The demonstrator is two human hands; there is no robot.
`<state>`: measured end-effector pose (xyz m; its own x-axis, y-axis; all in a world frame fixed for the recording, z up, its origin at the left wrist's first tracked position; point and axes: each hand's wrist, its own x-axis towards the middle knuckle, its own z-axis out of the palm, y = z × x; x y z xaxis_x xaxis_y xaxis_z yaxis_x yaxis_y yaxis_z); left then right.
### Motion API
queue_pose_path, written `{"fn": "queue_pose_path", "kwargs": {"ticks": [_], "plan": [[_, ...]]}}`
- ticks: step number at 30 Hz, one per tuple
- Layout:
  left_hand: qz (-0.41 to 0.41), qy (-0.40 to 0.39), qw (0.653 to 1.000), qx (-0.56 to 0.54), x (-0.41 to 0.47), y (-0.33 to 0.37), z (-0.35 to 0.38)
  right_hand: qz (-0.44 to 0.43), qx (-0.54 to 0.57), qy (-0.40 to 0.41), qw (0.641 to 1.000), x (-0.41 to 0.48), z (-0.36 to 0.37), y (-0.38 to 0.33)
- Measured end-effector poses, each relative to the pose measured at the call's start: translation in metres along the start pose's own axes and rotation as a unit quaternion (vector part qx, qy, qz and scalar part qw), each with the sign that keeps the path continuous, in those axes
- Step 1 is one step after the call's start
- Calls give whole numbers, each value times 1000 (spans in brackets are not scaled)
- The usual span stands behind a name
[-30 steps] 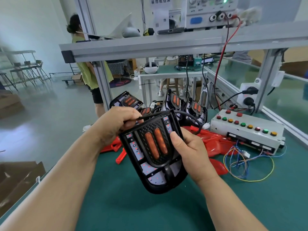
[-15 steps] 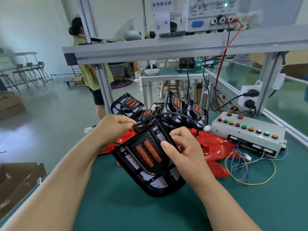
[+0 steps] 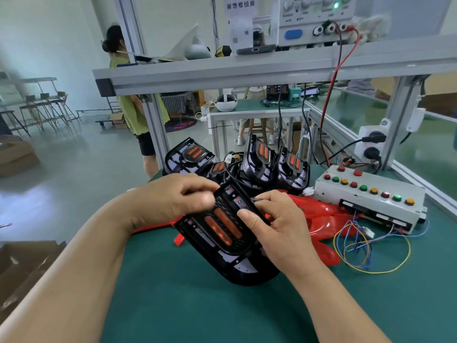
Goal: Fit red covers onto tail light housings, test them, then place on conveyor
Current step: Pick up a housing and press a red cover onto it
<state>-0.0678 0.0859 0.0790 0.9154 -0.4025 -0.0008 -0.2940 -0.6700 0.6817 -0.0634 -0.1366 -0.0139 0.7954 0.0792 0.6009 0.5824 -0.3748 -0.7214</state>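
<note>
Gripping the upper left corner of the tail light housing with the left hand, fingers curled over the rim. Clasping the right edge with the right hand, thumb pressing on the face just beside the two orange strips, forefinger pinching something thin and dark at the top corner, too small to identify. Holding the housing tilted over the green bench, lower end close to it, contact not discernible, no cover fitted yet.

Leaning together behind the housing: the spare housings. Lying behind and to the right of the housing: the red covers. Sitting further right of the housing: the button box, trailing coloured wires.

Judging the step as readying the housing for a cover. Doing it well probably means clearing any loose lead from the rim, keeping both edges supported, and keeping thumbs off the seating edge before reaching for a cover.

Compared with half a second ago: sitting lower and leaning further left. Right thumb lying further across the face. Black cable loop no longer arching above the top edge.
</note>
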Motion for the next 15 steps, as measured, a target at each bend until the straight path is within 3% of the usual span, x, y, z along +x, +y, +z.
{"fn": "queue_pose_path", "kwargs": {"ticks": [5, 11, 15], "plan": [[67, 74, 994, -42, 9, 6, 26, 11, 89, 13, 996, 0, -4, -4], [92, 145, 975, -143, 1, 0, 22, -64, 160, 26, 985, 1, -9, -2], [77, 214, 939, -260, -6, -5, 4, 15, 245, 69, 967, 5, -10, 1]]}}
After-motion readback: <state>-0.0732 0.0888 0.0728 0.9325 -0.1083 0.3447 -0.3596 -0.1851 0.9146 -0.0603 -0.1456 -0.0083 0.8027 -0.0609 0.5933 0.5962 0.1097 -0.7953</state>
